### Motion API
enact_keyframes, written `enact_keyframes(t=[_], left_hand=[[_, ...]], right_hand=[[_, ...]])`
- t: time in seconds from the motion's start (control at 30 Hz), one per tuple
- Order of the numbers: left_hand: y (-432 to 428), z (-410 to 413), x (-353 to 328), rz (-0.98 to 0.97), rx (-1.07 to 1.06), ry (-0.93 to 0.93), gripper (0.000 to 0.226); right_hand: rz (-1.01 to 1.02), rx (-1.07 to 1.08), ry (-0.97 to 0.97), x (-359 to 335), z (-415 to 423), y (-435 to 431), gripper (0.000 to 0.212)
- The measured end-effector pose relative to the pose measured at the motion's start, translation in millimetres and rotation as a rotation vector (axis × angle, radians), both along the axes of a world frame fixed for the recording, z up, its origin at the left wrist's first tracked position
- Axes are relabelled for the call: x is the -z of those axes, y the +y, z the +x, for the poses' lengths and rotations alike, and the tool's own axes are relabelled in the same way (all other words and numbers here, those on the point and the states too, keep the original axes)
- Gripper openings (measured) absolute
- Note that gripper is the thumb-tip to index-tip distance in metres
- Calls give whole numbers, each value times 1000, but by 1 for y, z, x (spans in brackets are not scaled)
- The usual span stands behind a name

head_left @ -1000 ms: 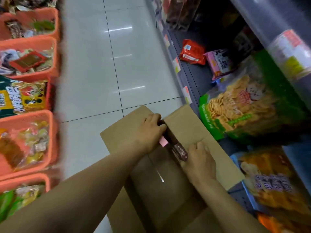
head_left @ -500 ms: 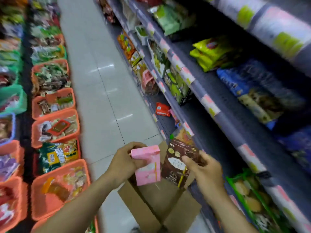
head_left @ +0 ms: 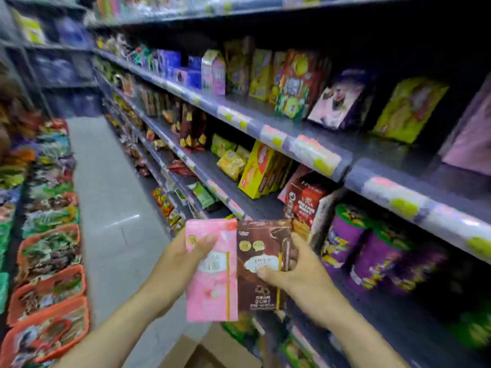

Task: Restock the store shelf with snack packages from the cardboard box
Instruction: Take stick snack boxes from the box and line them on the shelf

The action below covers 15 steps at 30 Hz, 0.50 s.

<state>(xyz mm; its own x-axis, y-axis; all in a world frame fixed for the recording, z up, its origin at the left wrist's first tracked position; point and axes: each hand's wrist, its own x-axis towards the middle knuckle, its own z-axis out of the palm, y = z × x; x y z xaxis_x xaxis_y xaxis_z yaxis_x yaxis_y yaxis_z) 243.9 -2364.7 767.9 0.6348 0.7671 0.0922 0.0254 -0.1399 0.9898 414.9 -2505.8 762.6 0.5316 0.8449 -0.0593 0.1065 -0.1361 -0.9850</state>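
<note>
My left hand (head_left: 183,251) grips a pink snack box (head_left: 212,282) by its left edge, upright at chest height. Touching its right side is a brown chocolate snack box (head_left: 260,261), gripped by my right hand (head_left: 300,272) with the thumb across its front. Both boxes hang in front of the grey store shelf (head_left: 239,205) on the right. The open cardboard box (head_left: 212,349) stands on the floor below my hands, only its flaps in view.
Shelves on the right hold red (head_left: 305,200) and yellow boxes (head_left: 257,171), purple tubs (head_left: 342,237) and more packets higher up. Orange baskets (head_left: 47,285) of snacks line the left. A pale tiled aisle (head_left: 111,197) runs between them.
Both hands have lifted the pink and brown boxes out of the cardboard box up to shelf height. My view has swung up from the box and floor to the shelves.
</note>
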Motion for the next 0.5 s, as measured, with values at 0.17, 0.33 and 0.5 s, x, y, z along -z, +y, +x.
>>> enact_keyframes(t=[0.17,0.33,0.5], left_hand=[[-93,-6,-71,117,27,-68,95],[-236,16,-138,197,-30,-279,94],[-352,55,-168,98,81,-436,84]], right_hand=[[220,125,-224,-84,-9,-106,29],[325,138,-363,-138,-9,-246,32],[269,233,-370,-184,18,-361,55]])
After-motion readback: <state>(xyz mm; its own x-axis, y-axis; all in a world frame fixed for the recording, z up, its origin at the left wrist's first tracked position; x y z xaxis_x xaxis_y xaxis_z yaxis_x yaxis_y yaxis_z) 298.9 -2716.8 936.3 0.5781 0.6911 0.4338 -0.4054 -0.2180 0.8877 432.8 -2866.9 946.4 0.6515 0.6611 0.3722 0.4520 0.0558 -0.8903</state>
